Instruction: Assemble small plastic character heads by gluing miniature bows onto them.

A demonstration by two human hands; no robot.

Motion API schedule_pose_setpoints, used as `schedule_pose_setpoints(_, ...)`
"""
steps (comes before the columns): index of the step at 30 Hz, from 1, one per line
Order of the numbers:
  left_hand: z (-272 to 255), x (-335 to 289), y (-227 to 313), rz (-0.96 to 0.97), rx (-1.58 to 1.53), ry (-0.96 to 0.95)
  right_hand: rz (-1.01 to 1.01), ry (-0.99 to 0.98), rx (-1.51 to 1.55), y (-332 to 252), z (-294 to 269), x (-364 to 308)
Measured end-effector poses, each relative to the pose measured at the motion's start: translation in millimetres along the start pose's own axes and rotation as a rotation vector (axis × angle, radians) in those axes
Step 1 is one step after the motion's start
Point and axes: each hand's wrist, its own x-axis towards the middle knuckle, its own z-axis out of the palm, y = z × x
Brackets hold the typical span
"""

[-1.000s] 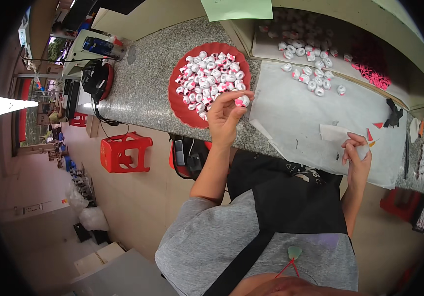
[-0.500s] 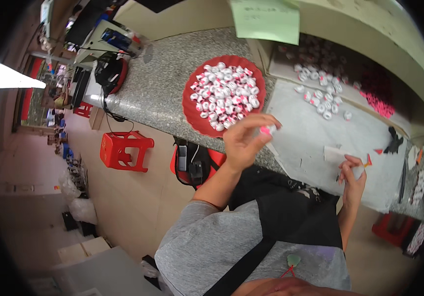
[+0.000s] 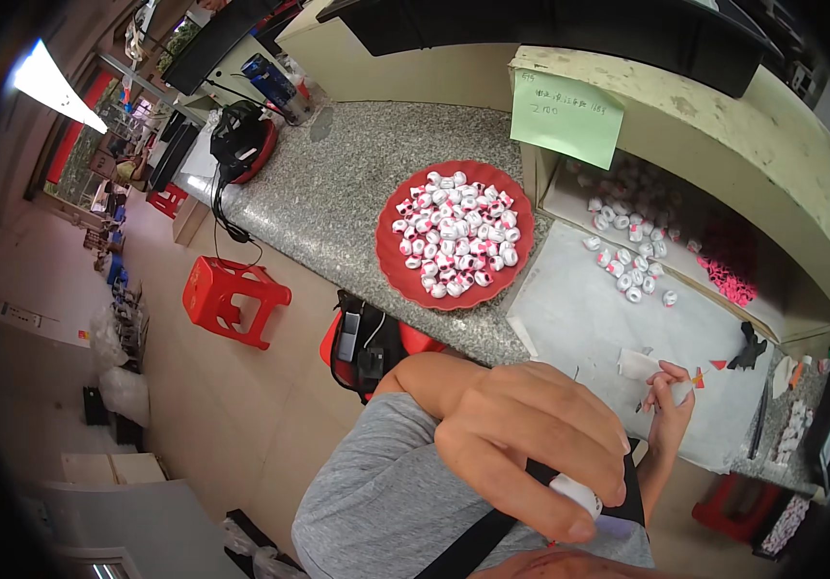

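My left hand (image 3: 531,434) is raised close to the camera, its fingers curled. Between thumb and fingers it pinches a small white piece (image 3: 577,494), partly hidden by the fingers. Farther right, over the white sheet (image 3: 569,289), my right hand (image 3: 671,391) grips a small whitish squeeze bottle (image 3: 681,392) with an orange tip; most of it is covered by the fingers. A red scalloped plate (image 3: 391,265), heaped with small white-and-pink ring-like pieces (image 3: 454,232), stands on the speckled counter left of the sheet.
More white pieces (image 3: 635,280) lie on the sheet's far part and in the shelf recess, beside bright pink pieces (image 3: 727,280). A green note (image 3: 567,116) hangs from the shelf edge. A red stool (image 3: 232,299) stands on the floor at left; a black bag (image 3: 367,343) sits below the counter.
My left hand has risen from beside the plate toward the camera with the small white piece. My right hand keeps its grip over the sheet. The view has tilted, showing more shelf.
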Motion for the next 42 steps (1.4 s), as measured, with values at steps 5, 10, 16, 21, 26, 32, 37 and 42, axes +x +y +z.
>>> schedule_pose_setpoints(5,1.8,0.5,4.1,0.003,0.015,0.030,0.006,0.026,0.018,-2.2,-0.6,-2.3)
schedule_pose_setpoints(10,0.4,-1.7,6.1,0.000,0.011,0.006,-0.005,0.003,0.003,2.0,2.4,-0.9)
schedule_pose_setpoints(16,-0.6,-4.9,8.6,-0.033,-0.003,-0.024,0.004,0.006,0.006,3.6,1.8,-3.0)
schedule_pose_setpoints(21,1.0,-9.2,16.1,-0.041,0.021,0.007,0.007,-0.013,-0.013,1.6,3.9,-6.7)
schedule_pose_setpoints(26,-17.9,-26.5,2.5,-0.243,0.164,-0.104,0.006,0.019,-0.005,6.4,1.2,-6.9)
schedule_pose_setpoints(32,-88.4,-127.8,-33.1,-0.869,1.079,-0.021,0.032,0.068,0.007,3.3,-1.1,-6.3)
schedule_pose_setpoints(37,-87.0,-139.2,-68.5,-0.757,1.291,-0.159,0.031,0.067,0.035,-2.5,-7.5,-1.7)
schedule_pose_setpoints(42,-0.2,-114.3,-146.4,-0.671,0.752,-0.271,-0.044,0.025,0.078,-7.9,-10.0,-10.0)
